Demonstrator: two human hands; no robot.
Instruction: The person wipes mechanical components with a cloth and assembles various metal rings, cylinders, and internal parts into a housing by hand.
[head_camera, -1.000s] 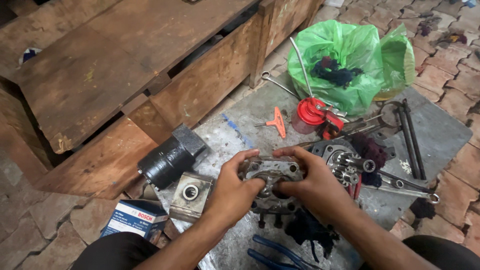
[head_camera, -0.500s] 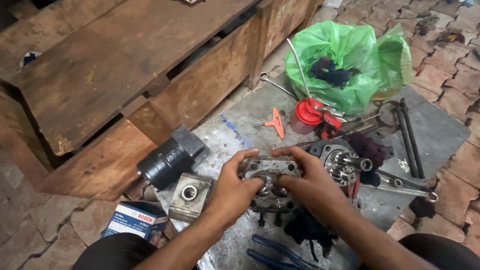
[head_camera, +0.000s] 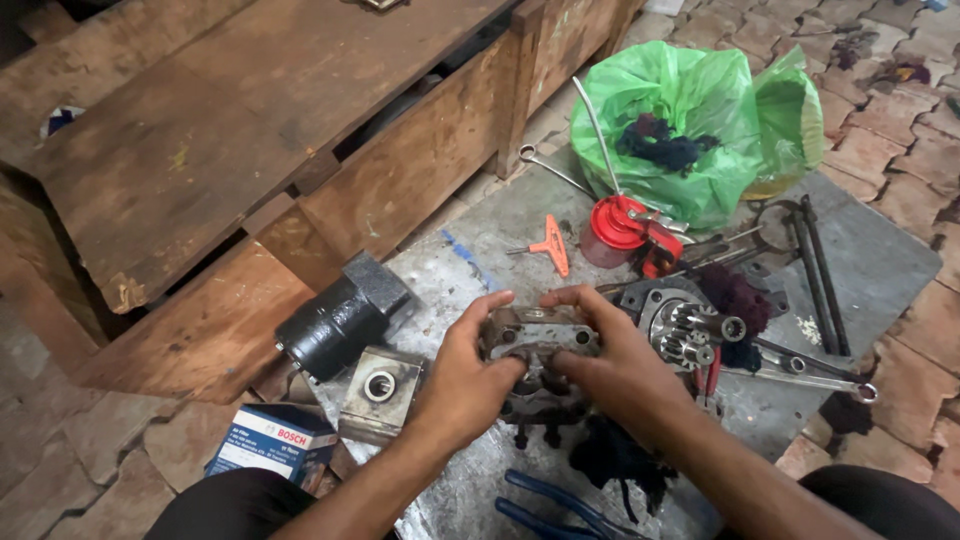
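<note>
Gripped between both hands, housing (head_camera: 540, 338).

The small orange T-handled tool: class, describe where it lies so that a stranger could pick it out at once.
Start at the green plastic bag at the top right, then drop to the red oil can at its foot on the grey metal sheet. Just left of the can lies the orange T-handled tool. It is the only orange thing among grey and black parts.

Green bag (head_camera: 700, 120), red oil can (head_camera: 612, 230)
</note>
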